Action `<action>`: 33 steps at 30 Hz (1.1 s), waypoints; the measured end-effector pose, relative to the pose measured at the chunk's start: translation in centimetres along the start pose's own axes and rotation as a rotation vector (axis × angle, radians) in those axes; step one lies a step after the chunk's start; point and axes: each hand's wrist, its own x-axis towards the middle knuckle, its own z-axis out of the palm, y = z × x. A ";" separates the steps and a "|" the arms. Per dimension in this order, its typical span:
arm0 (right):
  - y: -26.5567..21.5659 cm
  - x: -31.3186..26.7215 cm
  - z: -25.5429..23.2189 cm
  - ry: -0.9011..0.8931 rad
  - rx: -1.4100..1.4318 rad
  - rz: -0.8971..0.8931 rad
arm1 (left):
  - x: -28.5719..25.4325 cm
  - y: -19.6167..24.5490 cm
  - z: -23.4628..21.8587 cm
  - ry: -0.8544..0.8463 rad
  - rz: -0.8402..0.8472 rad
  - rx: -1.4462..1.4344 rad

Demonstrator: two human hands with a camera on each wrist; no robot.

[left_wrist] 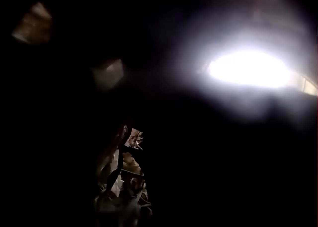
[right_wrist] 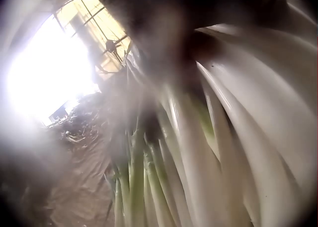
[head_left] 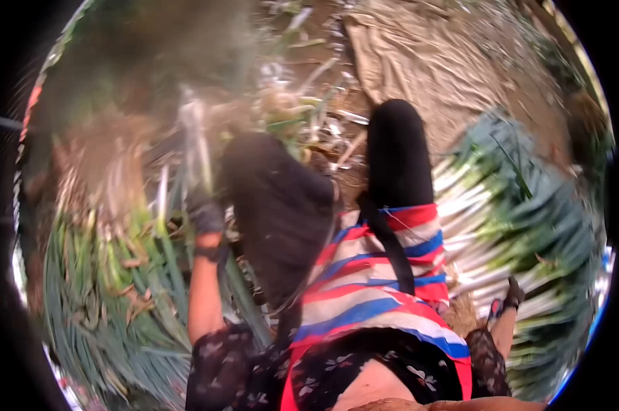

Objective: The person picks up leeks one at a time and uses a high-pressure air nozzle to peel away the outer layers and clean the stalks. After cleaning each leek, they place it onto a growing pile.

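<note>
My left hand (head_left: 205,214), in a dark glove, grips green onions by the middle. Their white stalks (head_left: 197,137) point up past the hand and long green leaves (head_left: 244,294) trail below, beside the left knee. In the left wrist view almost everything is dark. My right hand (head_left: 513,293), gloved too, is at the near edge of a pile of clean green onions (head_left: 528,243). The right wrist view shows thick white stalks (right_wrist: 228,118) close up, with a dark blur over them; I cannot tell whether the fingers hold one.
Left of the legs lies a heap of untrimmed green onions (head_left: 111,253) with brown, dirty root ends and withered leaves. Peelings (head_left: 323,127) litter the ground ahead. A tan cloth sheet (head_left: 426,61) spreads beyond the right knee (head_left: 398,147). A striped apron (head_left: 378,288) covers the lap.
</note>
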 end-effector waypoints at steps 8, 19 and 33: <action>-6.8 -12.5 -4.1 0.497 0.001 -0.090 | -0.5 6.0 -8.7 0.005 0.311 -0.722; -9.6 -6.7 -8.4 0.590 0.010 -0.255 | -4.5 14.0 -17.8 -0.059 0.647 -0.899; -7.5 5.2 -23.2 1.102 -0.309 -0.204 | -6.3 13.0 -20.7 -0.136 0.598 -0.829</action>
